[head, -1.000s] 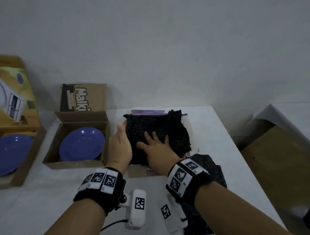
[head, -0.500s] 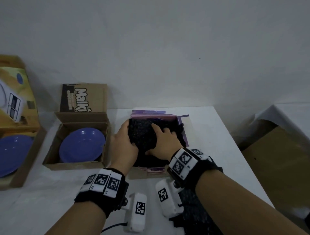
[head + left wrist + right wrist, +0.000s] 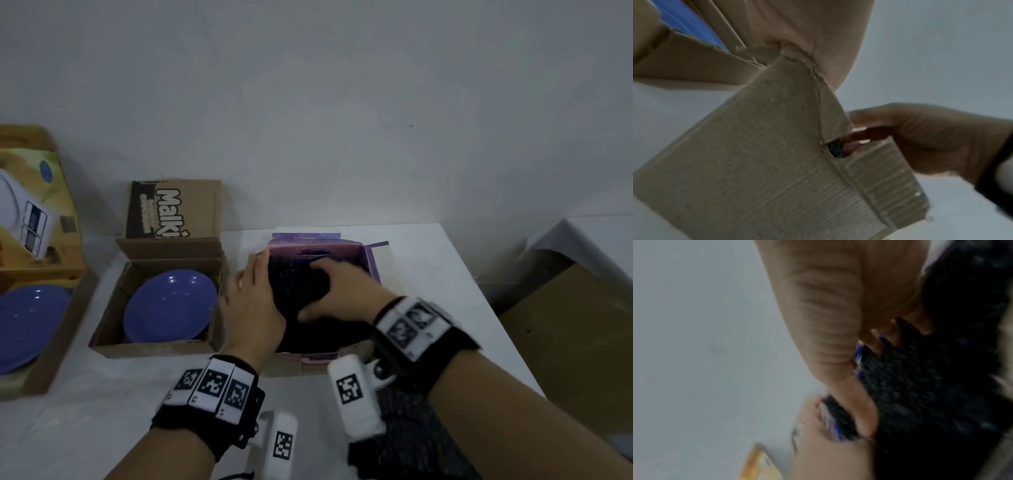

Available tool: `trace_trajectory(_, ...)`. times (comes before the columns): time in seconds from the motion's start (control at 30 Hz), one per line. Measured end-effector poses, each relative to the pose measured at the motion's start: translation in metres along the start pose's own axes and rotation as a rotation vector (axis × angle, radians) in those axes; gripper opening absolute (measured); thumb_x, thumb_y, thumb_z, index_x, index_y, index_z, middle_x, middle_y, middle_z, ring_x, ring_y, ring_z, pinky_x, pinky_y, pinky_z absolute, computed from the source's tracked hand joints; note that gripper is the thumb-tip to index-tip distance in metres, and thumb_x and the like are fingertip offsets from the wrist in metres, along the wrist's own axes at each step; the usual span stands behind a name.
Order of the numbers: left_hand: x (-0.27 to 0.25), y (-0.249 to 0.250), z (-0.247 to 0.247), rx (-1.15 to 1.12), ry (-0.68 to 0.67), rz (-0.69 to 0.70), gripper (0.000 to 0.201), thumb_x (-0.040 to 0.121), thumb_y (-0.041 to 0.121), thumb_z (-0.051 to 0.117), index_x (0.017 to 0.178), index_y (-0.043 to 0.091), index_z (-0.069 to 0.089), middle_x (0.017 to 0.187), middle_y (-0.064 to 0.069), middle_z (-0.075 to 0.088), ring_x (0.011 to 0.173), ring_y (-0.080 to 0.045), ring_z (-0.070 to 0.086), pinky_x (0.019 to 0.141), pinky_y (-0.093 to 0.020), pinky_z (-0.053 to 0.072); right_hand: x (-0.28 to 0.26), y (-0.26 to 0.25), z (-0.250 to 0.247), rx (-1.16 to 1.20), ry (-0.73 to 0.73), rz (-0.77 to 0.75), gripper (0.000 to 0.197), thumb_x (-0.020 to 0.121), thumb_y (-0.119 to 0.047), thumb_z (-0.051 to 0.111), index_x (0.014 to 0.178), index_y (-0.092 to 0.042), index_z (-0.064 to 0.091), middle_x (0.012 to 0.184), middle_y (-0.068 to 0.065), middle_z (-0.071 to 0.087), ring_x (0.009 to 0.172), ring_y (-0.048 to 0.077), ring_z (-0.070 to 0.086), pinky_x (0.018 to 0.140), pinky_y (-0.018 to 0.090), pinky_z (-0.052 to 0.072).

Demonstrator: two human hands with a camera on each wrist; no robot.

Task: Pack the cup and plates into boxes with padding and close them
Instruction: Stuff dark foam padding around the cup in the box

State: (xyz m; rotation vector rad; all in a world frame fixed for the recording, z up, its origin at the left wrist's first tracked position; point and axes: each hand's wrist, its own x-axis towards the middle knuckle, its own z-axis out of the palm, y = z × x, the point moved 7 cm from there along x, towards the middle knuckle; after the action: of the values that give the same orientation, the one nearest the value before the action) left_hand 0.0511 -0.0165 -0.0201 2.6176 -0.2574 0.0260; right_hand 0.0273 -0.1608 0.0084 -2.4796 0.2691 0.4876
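A purple box (image 3: 371, 263) stands mid-table with black mesh padding (image 3: 294, 284) stuffed into it. My left hand (image 3: 251, 301) lies with straight fingers along the box's left wall (image 3: 777, 162). My right hand (image 3: 342, 291) is inside the box, its fingers curled into a bunched fold of the padding (image 3: 931, 386). No cup shows; the padding hides what is in the box. A blue plate (image 3: 171, 305) lies in an open brown cardboard box (image 3: 150, 349) to the left. A second blue plate (image 3: 27, 325) sits in a yellow printed box (image 3: 41, 377) at the far left.
More black padding (image 3: 411, 431) lies on the white table (image 3: 428, 260) under my right forearm. The wall rises right behind the boxes. Off the table's right edge stands a large brown carton (image 3: 575, 342).
The padding lay draped over the box with a corner sticking up; now it is pushed down inside. My right hand went from flat to curled and slid toward the back.
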Motion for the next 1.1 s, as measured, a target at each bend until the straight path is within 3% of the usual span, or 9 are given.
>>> trace_trajectory(0.07,-0.002,0.016,-0.009,0.180,0.124,0.115,0.082,0.066,0.005,0.058,0.144,0.017,0.034,0.151,-0.013,0.031,0.135,-0.034,0.026,0.107,-0.053,0.023,-0.014,0.008,-0.046,0.041,0.309,-0.060,0.046,0.074,-0.030,0.075,0.115,-0.022,0.057,0.119,0.005,0.057,0.105,0.021,0.057,0.084,0.023,0.041)
trace_trajectory(0.13,-0.005,0.041,-0.014,0.217,0.252,0.299,0.066,0.066,0.011,0.057,0.131,0.015,0.050,0.141,-0.013,0.044,0.129,-0.031,0.032,0.104,-0.051,0.026,-0.025,0.033,-0.067,0.034,0.474,0.020,0.035,0.079,-0.027,0.069,0.109,-0.019,0.052,0.111,0.005,0.052,0.097,0.024,0.057,0.077,0.026,0.040)
trace_trajectory(0.2,-0.004,0.067,-0.008,0.191,0.170,0.381,0.045,0.081,0.026,0.050,0.126,0.020,0.052,0.136,-0.005,0.047,0.127,-0.026,0.034,0.102,-0.045,0.031,-0.024,0.064,-0.061,0.087,0.414,0.169,0.042,0.085,-0.033,0.065,0.116,-0.014,0.044,0.110,0.008,0.050,0.098,0.027,0.056,0.076,0.029,0.040)
trace_trajectory(0.23,-0.002,0.076,0.000,0.153,0.052,0.334,0.043,0.089,0.036,0.046,0.129,0.023,0.048,0.139,-0.003,0.044,0.129,-0.024,0.031,0.102,-0.044,0.032,-0.022,0.079,-0.051,0.170,0.348,0.233,0.044,0.087,-0.036,0.062,0.118,-0.012,0.043,0.109,0.010,0.053,0.095,0.028,0.058,0.076,0.031,0.042)
trace_trajectory(0.37,0.001,0.074,0.053,0.096,-0.412,-0.034,0.084,0.080,0.068,0.047,0.147,0.025,0.017,0.155,-0.007,0.015,0.142,-0.034,0.009,0.107,-0.059,0.027,-0.018,0.101,-0.021,0.631,0.225,0.300,0.035,0.091,-0.036,0.059,0.098,-0.004,0.049,0.084,0.015,0.053,0.064,0.024,0.051,0.062,0.034,0.043)
trace_trajectory(0.57,0.003,0.078,0.076,0.271,-0.438,-0.136,0.093,0.075,0.048,0.068,0.144,0.031,0.008,0.149,-0.012,0.007,0.140,-0.041,0.003,0.100,-0.072,0.025,-0.016,0.103,-0.025,0.633,0.203,0.277,0.030,0.091,-0.033,0.059,0.103,-0.005,0.051,0.084,0.010,0.054,0.064,0.022,0.050,0.057,0.031,0.043)
trace_trajectory(0.77,-0.001,0.080,0.078,0.363,-0.550,-0.075,0.101,0.080,0.055,0.062,0.144,0.048,-0.017,0.155,-0.012,-0.019,0.140,-0.048,-0.013,0.102,-0.076,0.013,-0.015,0.106,-0.022,0.595,0.186,0.269,0.030,0.093,-0.036,0.055,0.108,-0.010,0.052,0.089,0.008,0.057,0.066,0.021,0.052,0.054,0.029,0.041)
trace_trajectory(0.93,0.002,0.090,0.076,0.489,-0.621,-0.026,0.083,0.084,0.055,0.055,0.148,0.046,0.003,0.156,-0.018,-0.019,0.136,-0.055,-0.019,0.102,-0.077,-0.001,-0.012,0.102,-0.020,0.552,0.185,0.241,0.022,0.095,-0.033,0.049,0.105,-0.014,0.050,0.084,0.008,0.056,0.062,0.021,0.050,0.048,0.025,0.038)
trace_trajectory(1.1,0.016,0.084,0.075,0.252,-0.779,-0.120,0.059,0.089,0.063,0.025,0.145,0.046,0.021,0.158,-0.014,-0.008,0.138,-0.054,-0.014,0.107,-0.072,0.002,-0.013,0.102,-0.018,0.614,0.169,0.241,0.020,0.096,-0.032,0.049,0.104,-0.013,0.050,0.082,0.008,0.056,0.056,0.018,0.048,0.047,0.025,0.037)
